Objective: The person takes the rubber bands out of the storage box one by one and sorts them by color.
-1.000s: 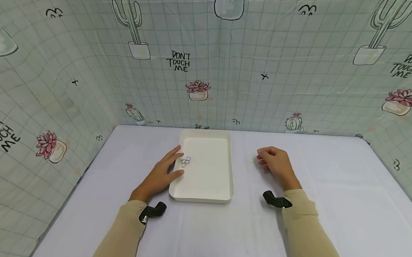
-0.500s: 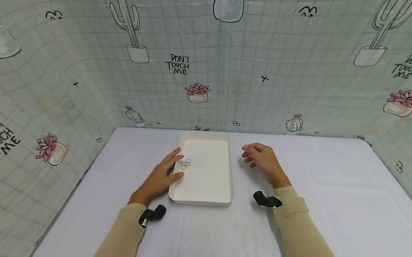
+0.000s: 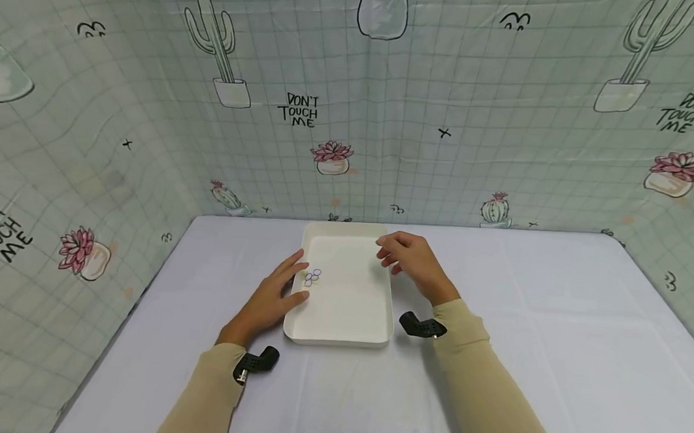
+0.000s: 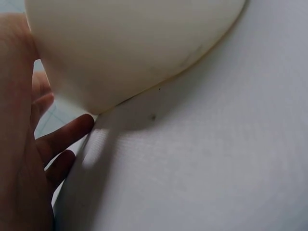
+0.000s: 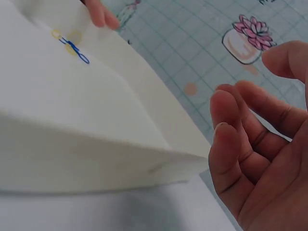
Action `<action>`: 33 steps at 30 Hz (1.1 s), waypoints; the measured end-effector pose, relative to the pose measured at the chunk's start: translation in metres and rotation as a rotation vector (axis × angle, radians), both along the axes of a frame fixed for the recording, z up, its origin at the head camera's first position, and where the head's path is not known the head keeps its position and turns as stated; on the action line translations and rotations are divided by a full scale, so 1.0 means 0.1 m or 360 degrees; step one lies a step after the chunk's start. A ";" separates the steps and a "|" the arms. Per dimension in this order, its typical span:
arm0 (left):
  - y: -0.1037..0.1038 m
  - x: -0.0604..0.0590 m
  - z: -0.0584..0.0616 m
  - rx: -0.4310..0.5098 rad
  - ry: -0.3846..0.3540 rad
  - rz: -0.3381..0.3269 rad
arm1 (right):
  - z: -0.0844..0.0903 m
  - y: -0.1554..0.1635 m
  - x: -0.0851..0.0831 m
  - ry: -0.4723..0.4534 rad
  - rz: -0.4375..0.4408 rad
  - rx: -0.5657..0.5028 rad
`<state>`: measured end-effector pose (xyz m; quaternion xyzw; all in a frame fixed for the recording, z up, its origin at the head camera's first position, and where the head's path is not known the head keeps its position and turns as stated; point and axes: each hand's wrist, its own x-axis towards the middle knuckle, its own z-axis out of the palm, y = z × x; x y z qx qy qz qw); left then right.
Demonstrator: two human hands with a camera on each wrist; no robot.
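Note:
A white rectangular tray (image 3: 348,301) lies on the table. Small thin blue loops (image 5: 73,46) and yellow loops (image 5: 75,36), looking like rubber bands, lie in it near the left wall. My left hand (image 3: 265,297) rests at the tray's left rim, thumb and fingers spread; the left wrist view has fingers beside the tray's outer wall. Over the tray's far right rim is my right hand (image 3: 412,262), fingers loosely bent. In the right wrist view its thumb stands apart from the fingertips, and nothing shows between them.
A white cloth covers the table (image 3: 581,346) around the tray. Behind and to the left hangs a gridded curtain (image 3: 414,174) printed with cacti and lettering. Black wrist devices (image 3: 422,326) sit on both sleeves.
My right hand has moved left, from the table beside the tray to over its right rim. The left hand has stayed on the left rim.

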<state>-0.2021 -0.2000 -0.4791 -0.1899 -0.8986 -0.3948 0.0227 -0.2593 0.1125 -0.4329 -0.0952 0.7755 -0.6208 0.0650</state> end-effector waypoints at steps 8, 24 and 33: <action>-0.02 -0.02 0.01 -0.0010 0.0042 0.0004 | 0.03 -0.22 -0.05 0.0022 0.0094 0.0047; -0.04 -0.01 0.02 -0.0001 0.0006 0.0025 | 0.09 -0.61 -0.12 -0.0111 0.0090 0.0095; 0.01 -0.01 0.03 0.0017 -0.0029 0.0009 | 0.06 -0.70 -0.13 -0.0120 0.0148 0.0290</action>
